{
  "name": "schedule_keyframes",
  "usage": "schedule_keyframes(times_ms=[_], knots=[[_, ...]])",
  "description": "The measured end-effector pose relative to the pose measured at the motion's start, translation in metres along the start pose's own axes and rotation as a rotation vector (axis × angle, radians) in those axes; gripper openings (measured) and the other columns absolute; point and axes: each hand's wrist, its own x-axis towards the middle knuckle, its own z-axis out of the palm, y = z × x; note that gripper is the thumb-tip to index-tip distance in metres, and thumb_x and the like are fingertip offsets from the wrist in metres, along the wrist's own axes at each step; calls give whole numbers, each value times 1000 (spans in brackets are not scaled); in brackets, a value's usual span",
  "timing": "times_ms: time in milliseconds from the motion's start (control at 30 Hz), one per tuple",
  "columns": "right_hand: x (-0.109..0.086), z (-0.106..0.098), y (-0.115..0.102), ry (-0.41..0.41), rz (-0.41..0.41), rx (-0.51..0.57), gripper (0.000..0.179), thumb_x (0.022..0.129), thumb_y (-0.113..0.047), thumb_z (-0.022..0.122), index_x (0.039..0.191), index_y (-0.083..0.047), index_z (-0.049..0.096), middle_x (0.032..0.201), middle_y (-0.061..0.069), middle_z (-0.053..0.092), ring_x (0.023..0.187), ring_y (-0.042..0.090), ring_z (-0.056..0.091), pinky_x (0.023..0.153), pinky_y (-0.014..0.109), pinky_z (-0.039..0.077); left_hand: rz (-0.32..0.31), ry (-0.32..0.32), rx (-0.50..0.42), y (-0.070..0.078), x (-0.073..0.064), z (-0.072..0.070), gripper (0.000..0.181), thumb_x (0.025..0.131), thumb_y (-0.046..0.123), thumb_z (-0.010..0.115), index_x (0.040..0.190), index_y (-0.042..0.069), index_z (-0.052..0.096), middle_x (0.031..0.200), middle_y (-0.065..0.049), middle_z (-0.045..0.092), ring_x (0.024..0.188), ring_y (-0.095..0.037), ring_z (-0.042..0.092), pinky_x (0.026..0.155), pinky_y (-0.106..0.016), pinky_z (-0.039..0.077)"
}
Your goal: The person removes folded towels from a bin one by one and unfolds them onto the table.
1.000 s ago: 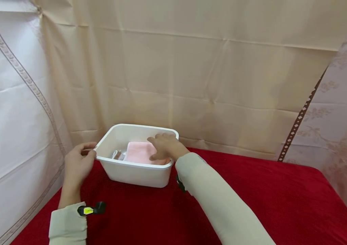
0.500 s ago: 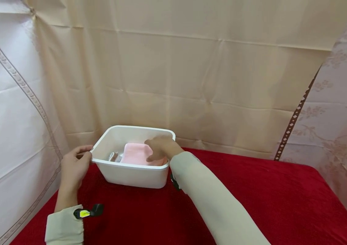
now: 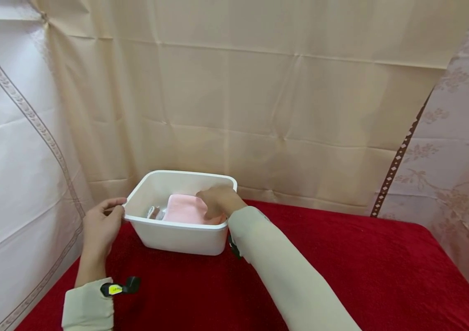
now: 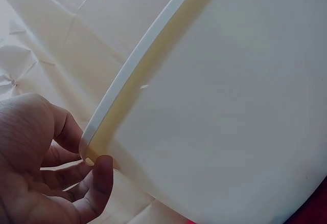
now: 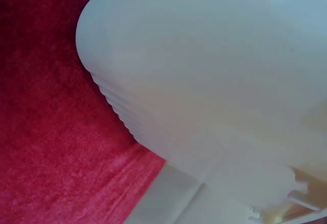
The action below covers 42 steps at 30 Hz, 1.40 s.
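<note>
A white plastic tub (image 3: 178, 238) stands on the red cloth near the back curtain. My left hand (image 3: 101, 226) pinches the tub's rim at its left corner. The left wrist view shows the thumb and fingers of this left hand (image 4: 38, 157) on either side of that corner. Inside the tub lies a folded pink cloth (image 3: 182, 209). My right hand (image 3: 218, 200) reaches into the tub's right end, at the edge of the pink cloth and by something orange (image 3: 216, 220). Its fingertips are hidden, so what they hold does not show.
A small brown and white item (image 3: 153, 212) sits at the left inside the tub, next to something clear. Red cloth (image 3: 342, 257) covers the table. A beige curtain (image 3: 259, 101) hangs behind, with pale curtains at both sides.
My right hand has gone lower into the tub, and its spread fingers have drawn in and out of sight. The view has shifted slightly. My left hand stays on the rim.
</note>
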Motion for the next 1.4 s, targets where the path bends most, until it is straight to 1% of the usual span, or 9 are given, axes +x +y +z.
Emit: schedule_keyframes(times_ms=[233,433,567,667,733,800,933,1167,1400], knots=[[-2,4,-1,53,20,-69,27,94,-13,68,118,-23,64,93,-3,64,85,17,55,66,33,47,-1,-4,1,1,-1,-1,37,97,12,49,127,1,69,107,-23,69,71,-7,60,60,-20,50],[-2,8,-4,111,26,-129,14,102,-16,58,113,-22,64,87,-1,63,82,18,56,74,33,47,-3,-7,22,0,-1,-1,38,97,12,49,128,1,68,108,-22,69,74,-12,62,60,-20,51],[-2,7,-7,130,46,-106,10,106,-23,50,103,-19,59,78,-1,56,79,19,55,78,33,46,9,-2,12,-2,-1,-2,38,96,11,50,126,1,69,105,-21,70,74,-10,62,61,-20,50],[-1,7,-7,137,31,-105,2,103,-19,55,102,-19,57,77,0,54,77,19,53,75,32,45,17,1,-2,-3,-2,-1,36,96,10,50,125,0,69,103,-21,70,72,-8,61,60,-20,50],[0,7,-6,143,16,-72,7,101,-16,60,107,-19,60,82,0,58,79,18,54,76,31,45,19,2,-4,-3,-2,-1,36,96,10,50,125,0,69,103,-21,71,71,-8,61,60,-20,50],[2,6,-4,151,-2,-29,23,97,-12,65,118,-20,62,94,-1,65,83,16,56,76,30,47,17,3,0,-3,-1,0,37,96,10,50,125,0,69,104,-21,70,72,-9,61,60,-20,50],[5,4,2,168,-31,121,33,98,-13,63,131,-17,61,112,0,67,95,15,58,85,29,48,13,5,10,-2,-1,0,36,96,12,50,126,1,69,105,-21,70,74,-11,62,61,-20,50],[5,-3,8,199,-144,208,26,99,-14,59,125,-10,62,103,4,65,91,18,56,83,28,47,17,12,18,-3,-1,-1,36,96,11,50,124,1,70,104,-20,70,76,-13,62,60,-21,50],[-1,-15,11,183,-194,319,27,100,-7,54,125,-7,63,112,5,65,96,19,56,87,30,48,40,9,30,-2,0,-1,35,96,11,51,123,1,70,102,-20,71,76,-15,62,59,-22,50]])
